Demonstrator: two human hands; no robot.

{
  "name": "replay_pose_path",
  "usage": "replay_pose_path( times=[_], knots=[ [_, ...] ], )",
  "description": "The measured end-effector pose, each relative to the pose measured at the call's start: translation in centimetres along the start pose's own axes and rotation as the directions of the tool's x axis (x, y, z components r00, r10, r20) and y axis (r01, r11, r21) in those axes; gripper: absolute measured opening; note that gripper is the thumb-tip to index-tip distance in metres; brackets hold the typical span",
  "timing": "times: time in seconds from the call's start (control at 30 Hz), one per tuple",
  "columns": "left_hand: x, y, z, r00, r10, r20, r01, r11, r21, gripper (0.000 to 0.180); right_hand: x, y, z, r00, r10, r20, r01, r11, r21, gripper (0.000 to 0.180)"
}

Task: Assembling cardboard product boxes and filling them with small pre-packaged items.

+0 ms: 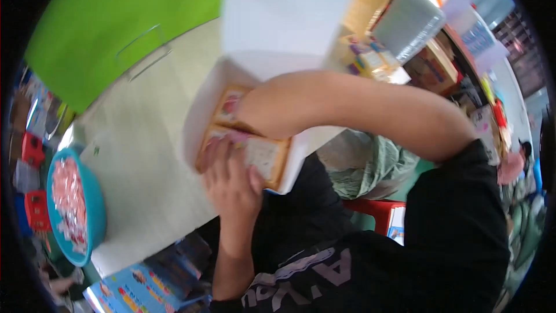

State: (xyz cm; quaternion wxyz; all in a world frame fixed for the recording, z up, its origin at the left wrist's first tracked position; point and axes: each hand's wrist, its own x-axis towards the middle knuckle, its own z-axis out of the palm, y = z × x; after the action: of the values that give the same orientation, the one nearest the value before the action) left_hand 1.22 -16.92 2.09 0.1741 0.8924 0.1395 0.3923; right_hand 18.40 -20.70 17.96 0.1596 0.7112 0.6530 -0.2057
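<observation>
Near the lower middle of the frame, the left hand (231,182) is reaching up from the bottom edge and pressing its spread fingers (223,156) onto the near end of an orange-edged packet (263,159); the hand is lying flat on it, not clenched around it. That packet is resting inside an open white box (200,110) at the centre of the frame. Just above, the right hand (246,110) is coming in from the right across the box, its forearm spanning the picture; whether it is grasping anything I cannot tell, as its fingers are hidden. A second similar packet (227,107) is lying beside it. At the left edge, a teal bowl (95,208) is sitting on the pale table (145,156). A green panel (116,17) is filling the upper left.
</observation>
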Motion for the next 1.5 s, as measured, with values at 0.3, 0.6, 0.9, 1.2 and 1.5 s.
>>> replay_pose_path(
  times=[0.3,0.6,0.9,1.2,1.5],
  knots=[
    [4.1,-0.5,0.6,0.99,-0.093,-0.106,0.114,0.969,0.217,0.025,-14.6,15.2,13.2,0.147,0.789,-0.596,-0.207,0.614,0.762,0.021],
    [3.1,2.1,-0.8,0.758,0.387,-0.525,-0.26,0.918,0.301,0.028,-16.0,21.9,22.7,0.263,0.964,-0.043,0.185,-0.007,0.983,0.034],
    [22.9,14.1,24.3,0.999,0.052,0.015,-0.042,0.913,-0.405,0.065,-15.0,20.7,25.7,0.265,0.964,0.017,0.115,-0.049,0.992,0.043],
    [24.2,11.1,30.8,0.666,-0.047,0.745,0.402,0.863,-0.305,0.073,-15.3,18.3,24.9,0.46,0.879,0.128,0.254,-0.268,0.929,0.056],
    [19.1,14.9,23.2,0.768,-0.113,0.63,0.274,0.948,-0.164,0.059,-14.9,16.1,23.6,0.417,0.908,0.038,0.314,-0.184,0.931,0.062]
  ],
)
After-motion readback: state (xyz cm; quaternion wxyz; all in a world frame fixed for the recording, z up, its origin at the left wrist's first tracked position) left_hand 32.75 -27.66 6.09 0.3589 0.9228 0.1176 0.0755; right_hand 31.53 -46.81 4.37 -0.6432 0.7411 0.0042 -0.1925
